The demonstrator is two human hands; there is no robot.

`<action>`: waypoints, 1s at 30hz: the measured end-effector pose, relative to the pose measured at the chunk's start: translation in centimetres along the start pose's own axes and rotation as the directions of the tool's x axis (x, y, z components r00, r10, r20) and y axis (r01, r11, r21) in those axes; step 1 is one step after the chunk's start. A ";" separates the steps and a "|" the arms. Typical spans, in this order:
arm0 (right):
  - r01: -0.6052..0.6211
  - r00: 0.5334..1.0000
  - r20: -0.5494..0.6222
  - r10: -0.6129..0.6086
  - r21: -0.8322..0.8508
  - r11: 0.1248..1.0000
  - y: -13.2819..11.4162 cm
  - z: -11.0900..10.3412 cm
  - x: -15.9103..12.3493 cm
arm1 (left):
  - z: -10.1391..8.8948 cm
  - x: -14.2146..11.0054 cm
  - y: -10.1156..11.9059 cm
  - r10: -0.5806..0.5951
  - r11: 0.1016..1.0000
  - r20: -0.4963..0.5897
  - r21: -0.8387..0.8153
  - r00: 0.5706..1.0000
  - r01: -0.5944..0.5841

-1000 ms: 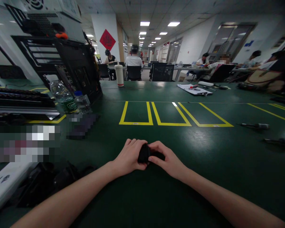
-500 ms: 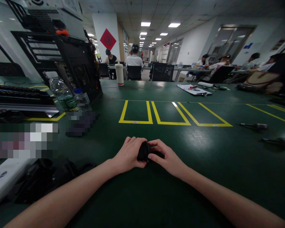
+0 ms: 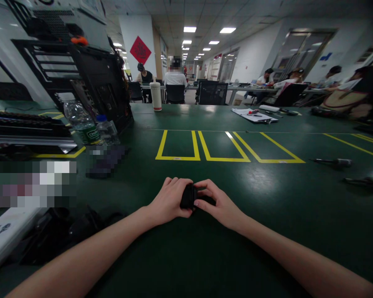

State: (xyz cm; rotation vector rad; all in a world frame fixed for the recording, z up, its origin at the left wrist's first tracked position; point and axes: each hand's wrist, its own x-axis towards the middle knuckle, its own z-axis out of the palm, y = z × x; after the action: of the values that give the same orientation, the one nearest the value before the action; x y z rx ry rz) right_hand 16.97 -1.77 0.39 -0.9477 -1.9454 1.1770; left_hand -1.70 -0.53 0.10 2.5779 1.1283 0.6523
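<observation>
A small black rounded part (image 3: 188,197) is held between my two hands, low over the green table (image 3: 236,248). Its exact kind does not show; a ridged rim faces right. My left hand (image 3: 170,200) wraps around it from the left, thumb below and fingers over the top. From the right, my right hand (image 3: 216,203) pinches the rim with thumb and fingertips. The fingers cover much of the part. Left of my left forearm lie several dark black items (image 3: 81,225), too dim to name.
Yellow tape frames (image 3: 178,158) mark the table ahead. Two screwdriver-like tools (image 3: 338,162) lie at right. A clipboard (image 3: 256,116) and a white tumbler (image 3: 156,97) stand farther back. Plastic bottles (image 3: 79,120) and a black computer case (image 3: 102,82) are at left. People sit in the background.
Both hands keep the same grip on the black part, with hardly any finger movement. The view shifts slightly as my head moves.
</observation>
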 end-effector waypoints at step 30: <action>0.050 0.999 -0.016 -0.051 -0.033 0.998 0.2 -0.1 -0.1 | -0.1 0.0 0.2 -0.003 1.000 0.009 0.015 1.000 0.003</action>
State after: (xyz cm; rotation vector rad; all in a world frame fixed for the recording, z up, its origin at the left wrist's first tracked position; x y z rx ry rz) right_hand 17.12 -1.78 0.20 -0.9173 -1.9687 1.1086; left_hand -1.61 -0.65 0.23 2.5887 1.1383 0.6338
